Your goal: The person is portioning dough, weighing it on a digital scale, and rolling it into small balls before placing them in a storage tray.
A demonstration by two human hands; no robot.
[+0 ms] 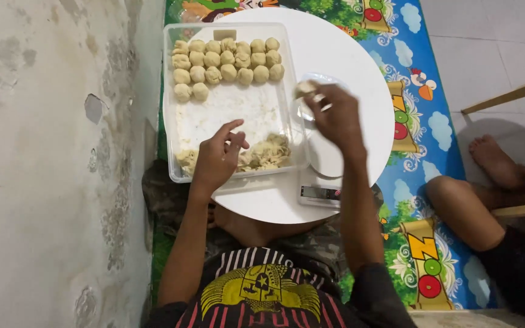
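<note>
Dough (265,153) sat lumpy in the near end of the clear tray (171,109) on the white tabletop (360,73). Left hand (217,158) dug curled fingers into it. Right hand (335,115) pinched a small piece (304,88) over the scale (320,193). Round balls (229,61) filled the far end.

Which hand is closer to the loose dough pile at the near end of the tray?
Left. The left hand rests in the tray, fingers touching the loose dough pile. The right hand is off to the pile's right, outside the tray, holding a small dough piece.
</note>
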